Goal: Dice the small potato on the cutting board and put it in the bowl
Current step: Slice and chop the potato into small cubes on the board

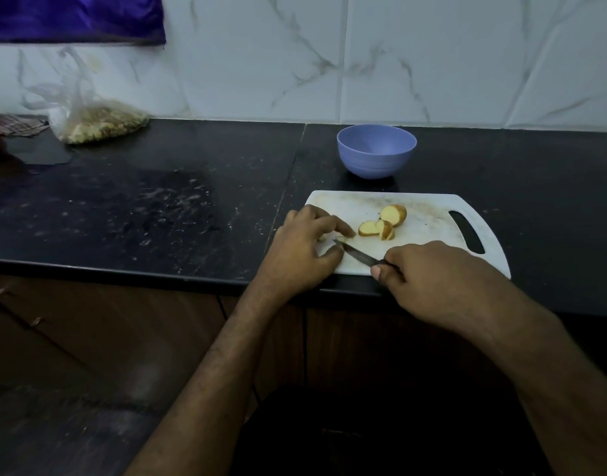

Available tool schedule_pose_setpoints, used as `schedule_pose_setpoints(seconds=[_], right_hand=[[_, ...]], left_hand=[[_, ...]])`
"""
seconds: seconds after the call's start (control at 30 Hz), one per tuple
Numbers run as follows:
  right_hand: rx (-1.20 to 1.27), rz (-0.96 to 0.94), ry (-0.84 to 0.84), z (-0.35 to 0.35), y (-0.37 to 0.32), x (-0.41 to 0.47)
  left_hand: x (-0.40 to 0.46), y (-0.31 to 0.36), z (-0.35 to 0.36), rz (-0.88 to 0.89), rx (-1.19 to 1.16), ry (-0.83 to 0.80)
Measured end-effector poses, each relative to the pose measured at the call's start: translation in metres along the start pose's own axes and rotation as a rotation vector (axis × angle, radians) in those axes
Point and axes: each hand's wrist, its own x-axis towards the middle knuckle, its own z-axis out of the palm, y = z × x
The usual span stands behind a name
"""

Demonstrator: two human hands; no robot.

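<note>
Potato (384, 223) cut into several pieces, lying mid board (425, 218); one small piece (343, 239) under left fingertips near board's left edge. Left hand (305, 249) curled, fingers pinching that piece down. Right hand (432, 280) gripping knife (358, 254) handle, blade angled left, tip at pinched piece. Bowl (376, 151) upright on counter (157, 207) just behind board, apart from it. Bag (95, 121) at counter's far left by wall.

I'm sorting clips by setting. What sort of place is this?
Most likely a home kitchen: a black stone counter against a marble-look tiled wall, with a cutting board and a bowl on it.
</note>
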Motion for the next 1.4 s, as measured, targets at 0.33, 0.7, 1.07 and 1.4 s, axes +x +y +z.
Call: schedule_pose_setpoints(seconds=[0.33, 0.7, 1.07, 1.4], right_hand=[[-0.015, 0.062, 0.019, -0.007, 0.011, -0.009], [0.065, 0.181, 0.082, 0.008, 0.000, 0.005], [0.041, 0.166, 0.066, 0.013, -0.016, 0.009], [-0.051, 0.188, -0.035, -0.002, -0.034, 0.015]], left_hand=[[0.002, -0.002, 0.004, -0.145, -0.009, 0.169], [0.033, 0.005, -0.001, -0.120, 0.078, -0.130], [0.028, -0.004, 0.003, -0.102, -0.013, -0.015], [0.028, -0.002, 0.002, -0.122, 0.007, 0.053]])
